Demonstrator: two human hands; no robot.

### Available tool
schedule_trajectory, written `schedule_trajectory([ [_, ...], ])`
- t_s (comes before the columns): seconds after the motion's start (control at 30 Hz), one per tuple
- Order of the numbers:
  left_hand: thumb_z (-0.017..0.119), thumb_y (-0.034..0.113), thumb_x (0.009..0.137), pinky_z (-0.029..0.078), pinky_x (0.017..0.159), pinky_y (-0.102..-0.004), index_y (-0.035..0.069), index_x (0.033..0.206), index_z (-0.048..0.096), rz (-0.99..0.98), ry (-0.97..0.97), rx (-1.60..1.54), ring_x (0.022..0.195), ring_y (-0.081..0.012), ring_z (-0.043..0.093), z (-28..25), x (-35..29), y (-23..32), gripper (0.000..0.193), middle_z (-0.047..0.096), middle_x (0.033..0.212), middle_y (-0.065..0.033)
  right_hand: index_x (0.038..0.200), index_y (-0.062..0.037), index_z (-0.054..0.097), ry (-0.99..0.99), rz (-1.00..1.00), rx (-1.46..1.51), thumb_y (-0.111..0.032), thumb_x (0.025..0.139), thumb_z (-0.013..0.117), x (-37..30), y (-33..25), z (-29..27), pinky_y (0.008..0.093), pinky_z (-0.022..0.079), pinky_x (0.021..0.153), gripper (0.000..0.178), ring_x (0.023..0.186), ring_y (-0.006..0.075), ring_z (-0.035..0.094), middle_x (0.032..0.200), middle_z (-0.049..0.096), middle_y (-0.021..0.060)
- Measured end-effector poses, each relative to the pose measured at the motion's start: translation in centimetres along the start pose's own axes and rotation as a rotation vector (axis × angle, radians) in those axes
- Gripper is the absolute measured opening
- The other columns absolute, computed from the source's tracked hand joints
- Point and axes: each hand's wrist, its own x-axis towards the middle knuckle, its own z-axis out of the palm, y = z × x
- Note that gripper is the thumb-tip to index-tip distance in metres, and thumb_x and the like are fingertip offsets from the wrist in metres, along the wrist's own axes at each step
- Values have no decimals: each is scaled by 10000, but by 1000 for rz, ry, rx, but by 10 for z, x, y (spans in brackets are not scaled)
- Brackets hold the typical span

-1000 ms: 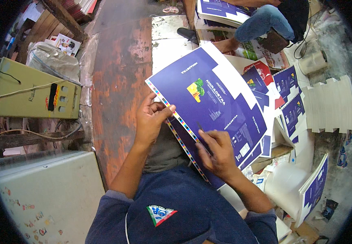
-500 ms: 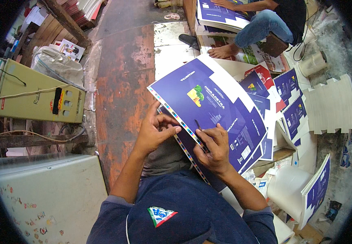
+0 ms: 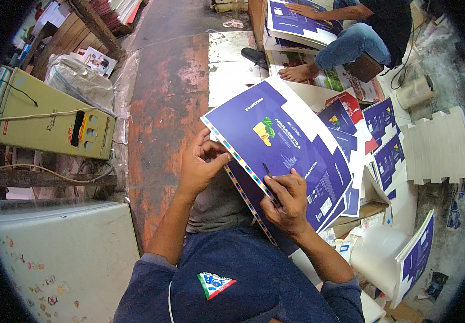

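A large printed carton sheet point(image 3: 291, 134), purple with white margins and a strip of small colour squares along its near left edge, is raised at a slant in front of me. My left hand point(image 3: 204, 161) is closed on that edge, thumb and fingers pinching near the upper left corner. My right hand point(image 3: 287, 203) is closed lower on the same edge, with a thin dark pointed tool point(image 3: 267, 169) sticking up between its fingers; I cannot tell its exact kind. Under the raised sheet lies another purple sheet point(image 3: 247, 200), partly covered, across my lap.
More purple cut sheets point(image 3: 385, 161) lie at the right beside a stack of white notched board point(image 3: 437, 145). A white roll point(image 3: 380, 250) stands lower right. A co-worker's hand point(image 3: 301, 9) rests on a sheet pile at the top. A yellow-green machine casing point(image 3: 52, 116) is at left.
The view has shifted slightly, moving the scene a little within the picture. Both hands keep their grips on the sheet edge, and the co-worker's hand remains on the pile.
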Motion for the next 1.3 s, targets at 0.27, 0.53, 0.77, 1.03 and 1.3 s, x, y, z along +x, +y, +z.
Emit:
schedule_trajectory([
  [0.27, 727, -8, 794, 521, 792, -271, -29, 1347, 494, -10, 63, -73, 845, -128, 651, -16, 25, 19, 600, 690, 932, -85, 1079, -63, 691, -23, 10, -6, -74, 638, 701, 1, -4, -4, 512, 400, 1013, 442, 918, 264, 607, 983, 640, 86],
  [0.53, 728, 25, 804, 487, 736, -246, 17, 1370, 486, -93, 75, 67, 842, -105, 636, -43, 63, 22, 615, 714, 946, -77, 1083, -60, 690, -47, 35, -24, -84, 653, 703, 2, -2, -4, 513, 383, 1029, 431, 948, 278, 596, 989, 633, 96],
  [0.77, 746, 38, 799, 495, 733, -251, -6, 1362, 482, -152, 87, 178, 822, -107, 644, -61, 97, 26, 623, 718, 944, -87, 1072, -49, 688, -98, 53, -50, -67, 652, 697, 9, -3, -8, 512, 384, 1024, 420, 937, 278, 593, 978, 631, 98],
  [1.03, 760, 118, 802, 461, 628, -228, 31, 1323, 524, -95, 207, 239, 743, -81, 608, -103, 157, 19, 580, 719, 935, -73, 1055, -35, 683, -144, 56, -51, -61, 648, 701, 5, -2, -8, 532, 392, 1010, 408, 916, 292, 592, 955, 626, 108],
  [1.3, 674, 309, 908, 463, 580, -253, 10, 1255, 462, -7, 655, 191, 718, -90, 562, -130, 147, 3, 505, 593, 819, -18, 1062, -42, 686, -43, 114, -36, -76, 672, 702, 19, -16, -16, 528, 398, 994, 392, 918, 311, 572, 953, 619, 131],
])
